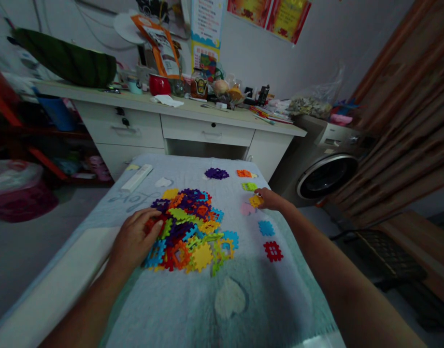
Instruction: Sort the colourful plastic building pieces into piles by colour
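On the left edge of a mixed pile of plastic interlocking tiles (187, 227) rests my left hand (136, 237), thumb and fingers apart, with red tile parts showing between them. The pile holds purple, yellow, orange, green, blue and red notched squares. At the right, my right hand (268, 198) pinches a yellow interlocking tile (255, 201) at the cloth. Along the same side lie an orange tile (244, 173), a green tile (249, 186), a blue tile (266, 228) and a red tile (273, 251). A purple tile heap (216, 173) sits at the far side.
A pale blue cloth (178, 314) with heart prints covers the table. A white bar-shaped object (136, 178) lies at its far left. Behind stands a white desk (131, 123) bearing jars and bags; a washing machine (316, 159) is to its right.
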A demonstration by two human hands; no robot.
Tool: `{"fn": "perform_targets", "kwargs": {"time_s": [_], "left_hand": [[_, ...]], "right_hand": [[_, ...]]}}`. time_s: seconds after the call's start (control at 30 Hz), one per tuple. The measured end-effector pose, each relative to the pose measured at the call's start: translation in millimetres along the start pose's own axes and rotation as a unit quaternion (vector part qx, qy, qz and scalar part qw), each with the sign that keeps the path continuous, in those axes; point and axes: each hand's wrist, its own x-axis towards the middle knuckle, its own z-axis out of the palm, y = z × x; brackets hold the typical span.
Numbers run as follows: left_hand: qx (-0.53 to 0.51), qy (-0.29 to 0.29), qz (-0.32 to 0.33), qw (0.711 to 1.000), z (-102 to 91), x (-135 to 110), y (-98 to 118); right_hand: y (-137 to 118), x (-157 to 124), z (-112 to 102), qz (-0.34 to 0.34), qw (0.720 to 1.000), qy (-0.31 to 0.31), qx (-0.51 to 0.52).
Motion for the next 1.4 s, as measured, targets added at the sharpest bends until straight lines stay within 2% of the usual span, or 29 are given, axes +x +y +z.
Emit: {"fn": "perform_targets", "kwargs": {"time_s": [0.17, 0.57, 0.77, 1.17, 1.33, 1.4], "left_hand": [[0.001, 0.0, -0.006, 1.0, -1.9, -1, 0], [-0.001, -0.002, -0.001, 1.0, -3.4, -1, 2], [-0.003, -0.006, 0.002, 1.0, -2.7, -1, 3], [0.015, 0.005, 0.016, 1.0, -3.6, -1, 3], [0.018, 0.008, 0.027, 0.999, -4.1, -2, 2], [0.019, 0.01, 0.023, 1.0, -4.2, -2, 1]], "right_hand": [[-2, -1, -3, -0.053, 0.998, -0.002, -0.042], [-2, -2, 4, -0.008, 0.999, -0.025, -0.045], [-2, -7, 6, -0.016, 0.999, -0.006, -0.031], [-6, 1, 8, -0.027, 0.998, -0.026, -0.049], [-6, -21, 1, 0.0, 0.999, 0.0, -0.034], [-7, -37, 0, -0.006, 1.0, -0.019, -0.017]]}}
